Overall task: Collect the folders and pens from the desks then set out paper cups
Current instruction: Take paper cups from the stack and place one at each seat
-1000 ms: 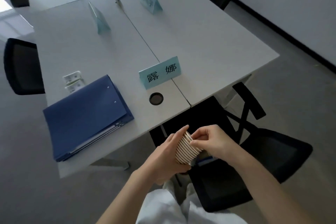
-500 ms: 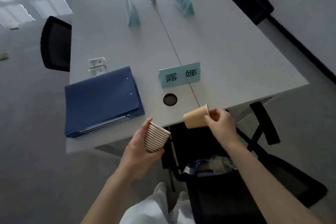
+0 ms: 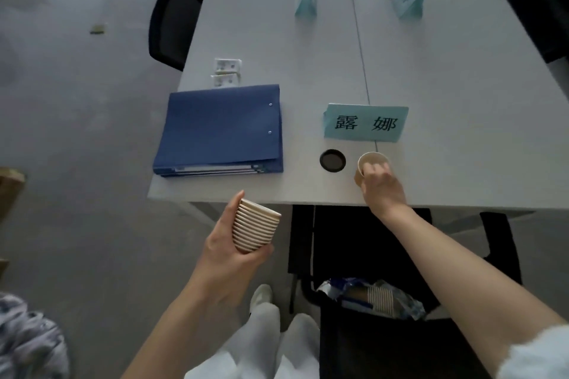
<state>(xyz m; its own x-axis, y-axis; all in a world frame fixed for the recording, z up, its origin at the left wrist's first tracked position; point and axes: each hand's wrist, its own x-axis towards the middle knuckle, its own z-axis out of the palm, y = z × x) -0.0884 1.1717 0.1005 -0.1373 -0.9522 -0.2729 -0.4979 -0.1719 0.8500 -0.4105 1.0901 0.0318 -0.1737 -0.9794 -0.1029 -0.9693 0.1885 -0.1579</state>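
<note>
Fingers of my right hand (image 3: 380,184) pinch one paper cup (image 3: 369,164) on the desk (image 3: 462,86), left hand (image 3: 234,243) wrapped round the cup stack (image 3: 255,224).

Grey floor (image 3: 77,163) all down the nine o'clock side, window light glaring across it up at eleven. Two pale desks (image 3: 462,86) butt together, seam running toward twelve. Black chairs: one (image 3: 172,21) tucked in at ten, another (image 3: 535,6) at two, a third (image 3: 385,348) down at five.
</note>
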